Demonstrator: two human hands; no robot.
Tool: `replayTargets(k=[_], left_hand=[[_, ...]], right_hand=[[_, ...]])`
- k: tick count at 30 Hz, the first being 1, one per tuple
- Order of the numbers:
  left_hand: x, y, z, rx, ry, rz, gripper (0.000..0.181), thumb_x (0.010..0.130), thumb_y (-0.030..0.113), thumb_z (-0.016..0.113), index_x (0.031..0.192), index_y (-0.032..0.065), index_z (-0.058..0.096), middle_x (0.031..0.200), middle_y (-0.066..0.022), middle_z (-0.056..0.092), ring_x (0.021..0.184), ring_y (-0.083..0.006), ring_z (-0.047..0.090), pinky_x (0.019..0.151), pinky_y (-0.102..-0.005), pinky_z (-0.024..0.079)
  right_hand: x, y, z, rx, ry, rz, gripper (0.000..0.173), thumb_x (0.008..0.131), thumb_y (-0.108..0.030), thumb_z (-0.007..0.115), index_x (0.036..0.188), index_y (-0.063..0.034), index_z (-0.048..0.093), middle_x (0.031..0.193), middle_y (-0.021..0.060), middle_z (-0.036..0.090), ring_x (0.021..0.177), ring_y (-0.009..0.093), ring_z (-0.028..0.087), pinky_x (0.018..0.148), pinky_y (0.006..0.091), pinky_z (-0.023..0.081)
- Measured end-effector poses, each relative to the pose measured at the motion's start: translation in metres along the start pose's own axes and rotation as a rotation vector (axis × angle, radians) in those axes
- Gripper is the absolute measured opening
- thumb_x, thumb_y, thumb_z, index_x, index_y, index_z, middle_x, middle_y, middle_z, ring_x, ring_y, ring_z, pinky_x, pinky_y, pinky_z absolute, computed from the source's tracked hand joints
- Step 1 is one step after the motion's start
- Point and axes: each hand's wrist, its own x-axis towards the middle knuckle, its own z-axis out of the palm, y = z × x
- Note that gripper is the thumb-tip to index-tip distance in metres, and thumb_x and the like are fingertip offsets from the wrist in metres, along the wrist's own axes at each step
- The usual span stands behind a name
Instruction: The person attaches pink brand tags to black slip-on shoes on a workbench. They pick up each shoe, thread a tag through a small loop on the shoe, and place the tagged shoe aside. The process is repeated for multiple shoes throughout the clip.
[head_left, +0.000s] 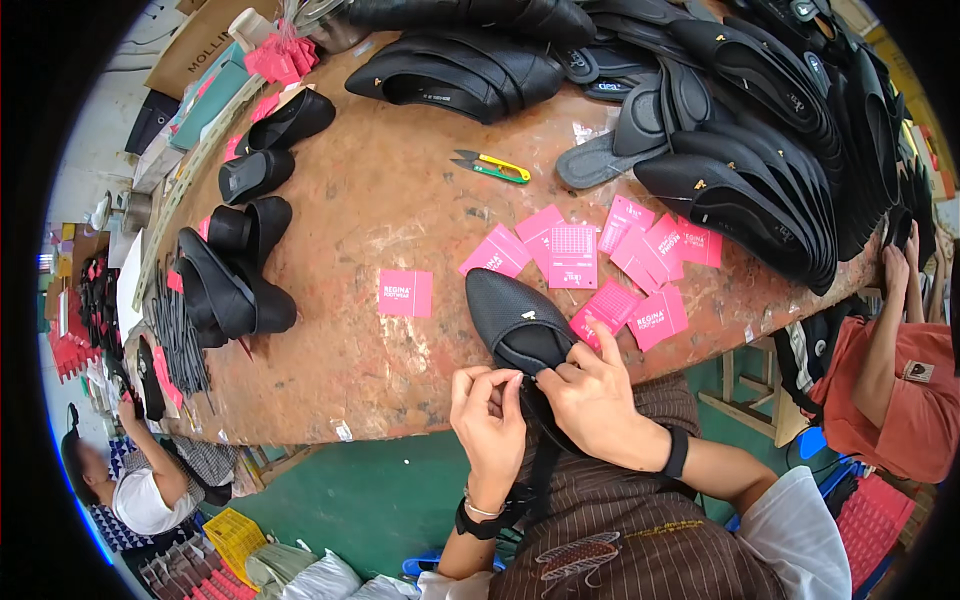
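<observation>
A black pointed shoe (519, 316) with a small gold ornament lies at the table's front edge, its toe pointing away from me. My right hand (592, 394) grips the rim of its opening from the right, with the forefinger raised. Thumb and forefinger of my left hand (489, 420) are pinched together against the same rim, close to the right fingertips. Whatever sits between the left fingertips is too small to make out. The back of the shoe hangs toward my lap, partly hidden by my hands. Pink printed cards (572, 256) lie scattered just beyond the shoe.
Yellow-and-green thread snips (491, 166) lie mid-table. Stacked black shoes (739, 202) crowd the right, with another row (457, 75) at the back. Finished-looking black shoes (236, 285) stand left. One pink card (405, 293) lies apart. Co-workers sit at left (142, 480) and right (885, 397).
</observation>
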Motion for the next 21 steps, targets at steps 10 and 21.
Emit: replayTargets(k=[10,21], left_hand=[[0.005,-0.008,-0.003,-0.701,-0.079,-0.346,0.009,0.101,0.005,0.053,0.106,-0.002,0.056,0.092,-0.0117,0.066,0.072,-0.0127,0.064,0.06,-0.0246,0.055],[0.005,-0.014,-0.013,-0.804,-0.245,-0.484,0.024,0.091,-0.005,0.065,0.115,-0.0041,0.066,0.098,-0.0107,0.071,0.091,-0.0115,0.066,0.083,-0.0241,0.053]], right_hand=[[0.044,0.036,-0.065,0.688,-0.491,-0.039,0.012,0.08,-0.014,0.072,0.091,-0.009,0.075,0.075,0.0104,0.069,0.087,0.028,0.064,0.107,0.0469,0.036],[0.047,0.028,-0.036,0.757,-0.358,0.269,0.01,0.081,-0.009,0.072,0.09,-0.005,0.075,0.076,0.0143,0.072,0.069,0.025,0.071,0.063,0.0353,0.053]])
